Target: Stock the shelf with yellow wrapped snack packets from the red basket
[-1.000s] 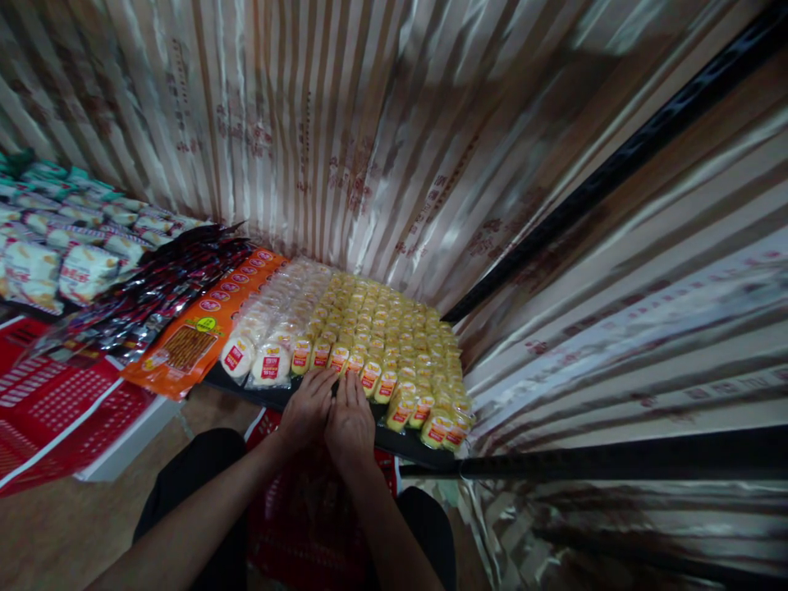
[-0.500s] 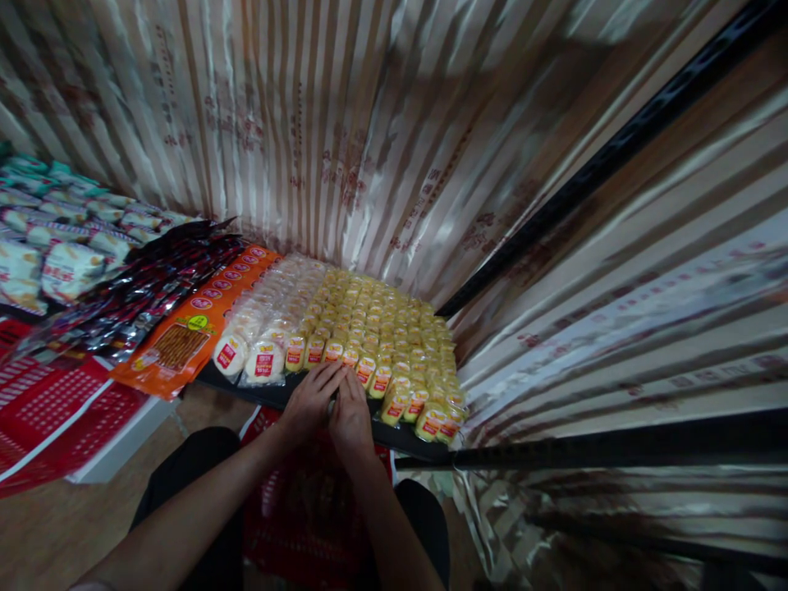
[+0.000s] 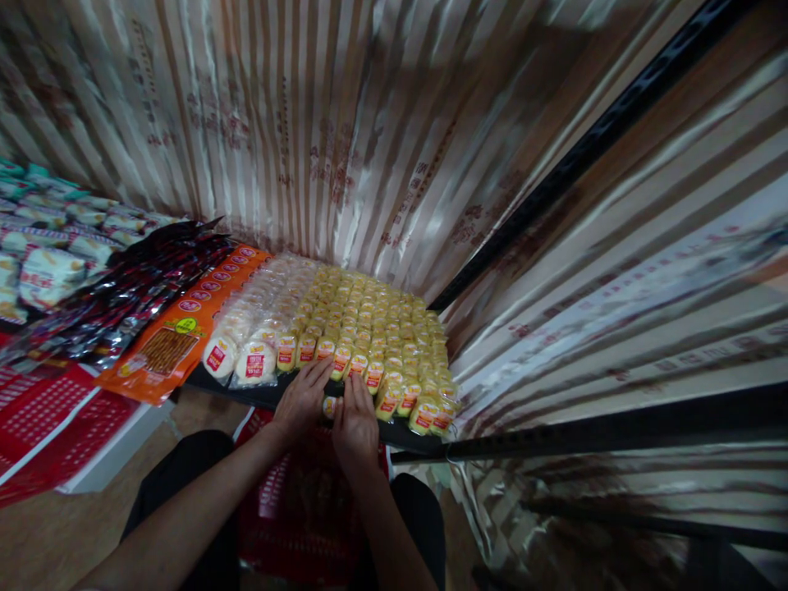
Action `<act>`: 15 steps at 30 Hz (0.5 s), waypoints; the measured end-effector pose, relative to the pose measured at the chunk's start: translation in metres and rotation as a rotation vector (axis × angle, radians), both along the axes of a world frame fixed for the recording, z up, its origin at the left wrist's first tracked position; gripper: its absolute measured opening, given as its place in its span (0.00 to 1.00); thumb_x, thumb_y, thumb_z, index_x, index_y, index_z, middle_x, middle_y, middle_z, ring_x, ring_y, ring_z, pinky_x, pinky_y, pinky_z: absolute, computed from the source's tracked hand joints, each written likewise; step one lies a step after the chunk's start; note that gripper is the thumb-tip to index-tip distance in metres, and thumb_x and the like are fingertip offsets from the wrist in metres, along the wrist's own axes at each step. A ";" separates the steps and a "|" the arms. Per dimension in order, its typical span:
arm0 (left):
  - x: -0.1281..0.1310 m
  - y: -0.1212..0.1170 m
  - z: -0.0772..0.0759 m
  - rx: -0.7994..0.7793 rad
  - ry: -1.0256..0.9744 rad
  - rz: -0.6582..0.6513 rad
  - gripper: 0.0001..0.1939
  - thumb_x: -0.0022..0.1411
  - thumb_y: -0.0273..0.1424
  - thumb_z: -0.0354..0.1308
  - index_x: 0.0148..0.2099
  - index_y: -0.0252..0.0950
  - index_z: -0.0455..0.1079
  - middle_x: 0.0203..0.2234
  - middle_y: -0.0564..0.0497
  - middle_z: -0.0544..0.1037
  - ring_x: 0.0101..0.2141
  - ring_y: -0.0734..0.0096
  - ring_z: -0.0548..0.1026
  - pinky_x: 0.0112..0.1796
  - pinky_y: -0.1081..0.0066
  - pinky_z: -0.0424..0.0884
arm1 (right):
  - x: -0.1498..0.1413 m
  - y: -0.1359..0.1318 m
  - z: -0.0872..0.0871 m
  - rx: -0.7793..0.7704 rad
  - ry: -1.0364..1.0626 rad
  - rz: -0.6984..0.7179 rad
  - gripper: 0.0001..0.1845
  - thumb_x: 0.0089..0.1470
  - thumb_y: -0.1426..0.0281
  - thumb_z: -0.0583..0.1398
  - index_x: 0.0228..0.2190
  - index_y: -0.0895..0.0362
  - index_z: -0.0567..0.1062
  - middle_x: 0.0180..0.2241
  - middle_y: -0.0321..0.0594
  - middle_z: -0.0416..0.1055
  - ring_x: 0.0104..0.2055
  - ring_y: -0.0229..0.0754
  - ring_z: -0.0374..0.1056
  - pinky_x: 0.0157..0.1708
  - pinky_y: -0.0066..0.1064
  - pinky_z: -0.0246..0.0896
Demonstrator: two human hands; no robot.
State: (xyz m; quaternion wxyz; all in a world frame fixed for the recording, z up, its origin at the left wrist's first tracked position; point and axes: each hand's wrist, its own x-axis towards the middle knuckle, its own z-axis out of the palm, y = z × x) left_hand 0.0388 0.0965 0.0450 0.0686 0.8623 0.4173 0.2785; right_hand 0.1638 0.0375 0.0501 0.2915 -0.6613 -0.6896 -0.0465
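Note:
Rows of small yellow-wrapped snack cakes (image 3: 363, 320) with red labels stand on a black shelf (image 3: 227, 392). My left hand (image 3: 300, 402) reaches to the front row with its fingers stretched out, the tips touching the packets. Beside it my right hand (image 3: 355, 423) lays its straight fingers against the same row. Low between the two hands shows one more small wrapped cake (image 3: 329, 407); whether a thumb touches it I cannot tell. White round wrapped cakes (image 3: 255, 361) stand in rows just left of the yellow ones.
An orange snack bag (image 3: 166, 345), dark shiny packets (image 3: 141, 304) and white bags (image 3: 52, 275) lie further left. A red basket (image 3: 46, 427) is below them, another red basket (image 3: 295, 517) between my knees. Black shelf posts (image 3: 572, 180) and striped sheeting (image 3: 369, 123) enclose the back and right.
My hands have moved apart; their fingertips met before and now rest separately on the front row. A small wrapped cake has come into sight between them. The view has shifted slightly.

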 end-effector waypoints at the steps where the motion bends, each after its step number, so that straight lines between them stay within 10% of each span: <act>1: 0.000 0.000 0.000 -0.003 0.003 -0.001 0.27 0.54 0.18 0.43 0.58 0.28 0.59 0.56 0.42 0.64 0.55 0.61 0.61 0.54 0.60 0.62 | -0.001 0.003 -0.001 -0.008 -0.008 -0.003 0.24 0.59 0.72 0.46 0.52 0.70 0.64 0.55 0.57 0.61 0.60 0.50 0.53 0.55 0.45 0.56; 15: -0.002 0.002 -0.002 0.032 -0.031 -0.029 0.25 0.57 0.20 0.43 0.57 0.28 0.61 0.55 0.43 0.65 0.54 0.60 0.61 0.54 0.58 0.62 | 0.000 0.008 0.006 -0.063 -0.029 0.008 0.24 0.58 0.73 0.45 0.53 0.72 0.63 0.56 0.58 0.60 0.61 0.49 0.50 0.56 0.45 0.54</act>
